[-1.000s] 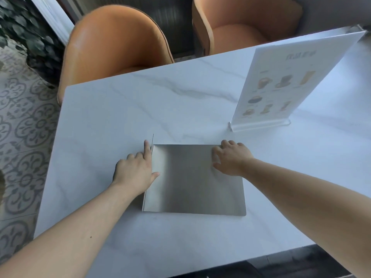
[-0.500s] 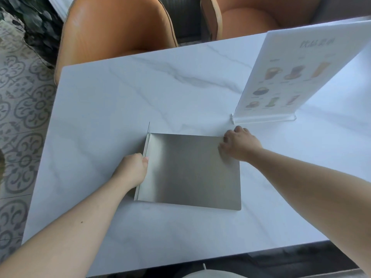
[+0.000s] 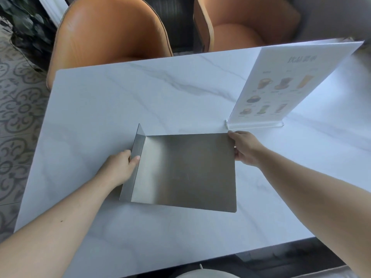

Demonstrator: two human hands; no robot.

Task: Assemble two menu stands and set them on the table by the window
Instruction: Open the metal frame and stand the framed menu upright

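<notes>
A brushed-metal menu stand, a flat plate with a bent-up lip along its left side, lies tilted over the white marble table. My left hand grips the lip, thumb on its inner face. My right hand holds the plate's right edge near the far corner. The plate's right side is raised off the tabletop. An assembled menu stand, a white drinks menu card in a clear acrylic base, stands upright at the right, just beyond my right hand.
Two orange leather chairs stand at the table's far edge. A dark leafy plant and patterned floor tiles lie to the left. A pale round object shows at the bottom edge.
Both hands went from resting flat on the plate to gripping its left lip and right edge. The plate has been lifted and tilted, so the lip now shows wider.
</notes>
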